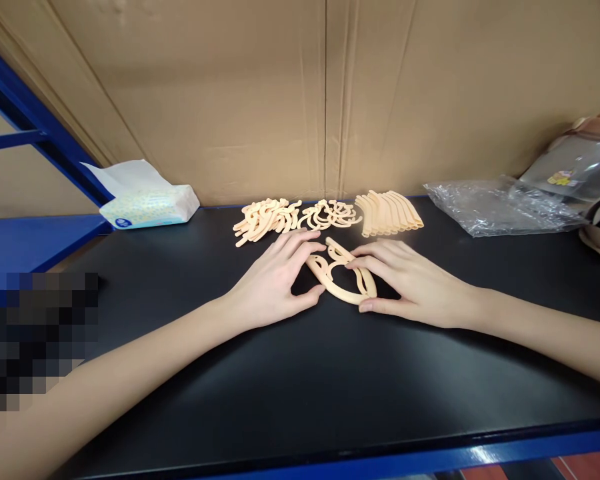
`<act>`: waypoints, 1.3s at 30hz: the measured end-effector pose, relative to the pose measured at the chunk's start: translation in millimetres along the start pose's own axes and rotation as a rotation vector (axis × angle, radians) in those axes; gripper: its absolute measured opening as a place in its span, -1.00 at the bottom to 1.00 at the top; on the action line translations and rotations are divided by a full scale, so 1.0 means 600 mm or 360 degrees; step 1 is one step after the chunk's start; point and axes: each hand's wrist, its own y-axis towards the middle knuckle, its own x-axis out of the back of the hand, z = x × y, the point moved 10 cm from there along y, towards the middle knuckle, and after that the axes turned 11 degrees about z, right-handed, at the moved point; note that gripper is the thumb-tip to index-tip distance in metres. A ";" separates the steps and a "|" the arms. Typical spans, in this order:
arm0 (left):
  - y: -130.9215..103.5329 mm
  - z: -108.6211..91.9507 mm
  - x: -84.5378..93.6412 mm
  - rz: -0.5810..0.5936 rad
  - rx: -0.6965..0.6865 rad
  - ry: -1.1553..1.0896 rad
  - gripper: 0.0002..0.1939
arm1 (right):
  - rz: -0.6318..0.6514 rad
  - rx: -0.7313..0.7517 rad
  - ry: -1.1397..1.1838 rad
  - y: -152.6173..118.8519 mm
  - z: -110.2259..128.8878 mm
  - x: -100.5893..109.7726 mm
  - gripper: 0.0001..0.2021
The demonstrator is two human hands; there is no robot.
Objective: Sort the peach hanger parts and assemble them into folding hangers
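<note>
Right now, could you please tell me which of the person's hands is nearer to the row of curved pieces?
The right. The right hand is just in front of the row of curved pieces; the left hand is farther off, in front and to its left.

The pale tan frame (pixel 347 296) lies flat on the table (pixel 300 387), around the middle of the scene. Its curved strips make a rough leaf shape, with the left and right sides meeting at the near right and standing apart at the far left. Thin curved pieces (pixel 331 269) sit inside, one bending around a bare round middle. Fingers hide parts of the right side.
</note>
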 end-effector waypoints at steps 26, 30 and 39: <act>-0.012 -0.048 0.033 -0.0240 -0.0333 0.0472 -0.31 | -0.0049 -0.0479 0.1526 0.000 -0.067 -0.020 -0.71; -0.011 -0.046 0.033 -0.0242 -0.0295 0.0501 -0.28 | -0.0058 -0.0483 0.1638 0.000 -0.067 -0.020 -0.73; -0.011 -0.046 0.034 -0.0270 -0.0282 0.0515 -0.30 | -0.0070 -0.0496 0.1694 -0.001 -0.068 -0.020 -0.73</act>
